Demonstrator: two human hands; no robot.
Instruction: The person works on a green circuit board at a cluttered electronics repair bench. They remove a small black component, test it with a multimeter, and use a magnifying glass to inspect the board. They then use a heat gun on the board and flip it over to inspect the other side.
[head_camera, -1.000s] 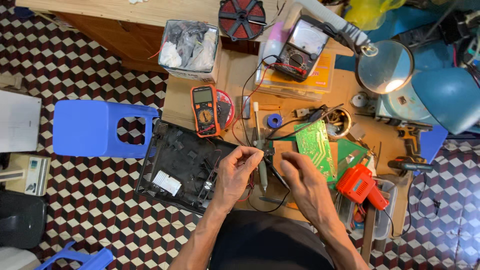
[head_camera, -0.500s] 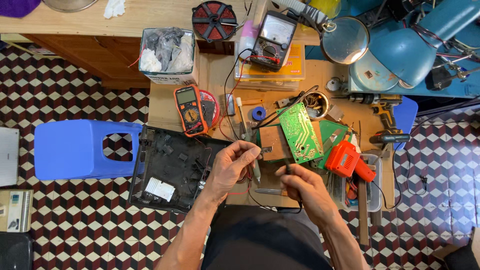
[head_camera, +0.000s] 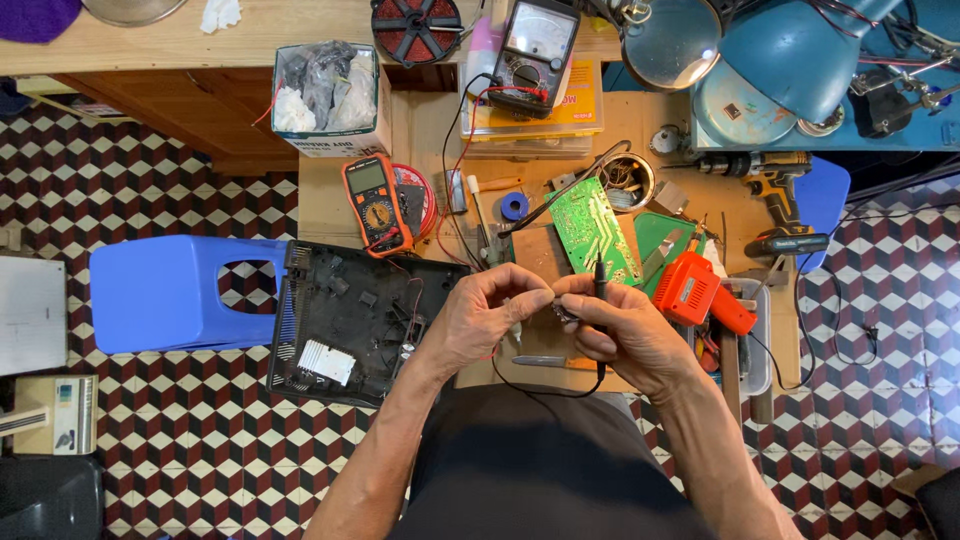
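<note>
Matt wooden bench (head_camera: 350, 215), glossy plastic stool (head_camera: 170, 295)

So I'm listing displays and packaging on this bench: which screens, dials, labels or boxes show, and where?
Orange digital multimeter: left of bench, grey rectangular screen.
Analog meter: top centre, black case, white dial face.
Yellow flat package: under that meter.
Cardboard box: top left, holds plastic bags.
White label: on the black open casing.

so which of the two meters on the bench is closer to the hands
The orange digital multimeter, lying beside the open black casing near the left hand. The black analog meter with the dial face stands farther back, on the yellow book.
</note>
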